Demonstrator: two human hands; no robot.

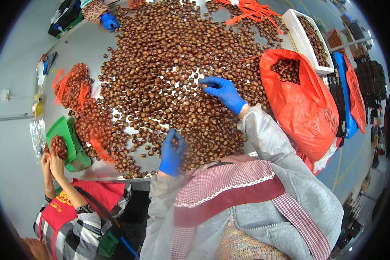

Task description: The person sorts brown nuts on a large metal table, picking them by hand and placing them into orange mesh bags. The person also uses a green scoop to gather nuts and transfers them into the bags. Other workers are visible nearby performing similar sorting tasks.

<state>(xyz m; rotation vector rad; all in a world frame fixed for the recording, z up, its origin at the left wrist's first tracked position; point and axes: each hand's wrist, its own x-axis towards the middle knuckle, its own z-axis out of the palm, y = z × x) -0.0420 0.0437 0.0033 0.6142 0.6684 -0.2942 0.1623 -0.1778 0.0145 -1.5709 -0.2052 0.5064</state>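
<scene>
Loose brown chestnuts (143, 94) cover much of a metal table (81, 42) in front of me. My right hand (222, 92), in a blue glove, reaches over the middle of the spread. A chestnut shows between its thumb and fingertips. Nearer my body, my left hand (173, 152) wears a blue glove too and hovers low over the chestnuts with fingers bent; its palm side is hidden, so I cannot tell whether it holds one.
At right stand a red plastic bag (302, 107) and a white foam box (308, 42), both with chestnuts. Filled red net bags (92, 120) lie left. One co-worker's hands (55, 164) hold a net bag by a green scoop-like container (60, 130); another's gloved hand (110, 21) is at the far edge.
</scene>
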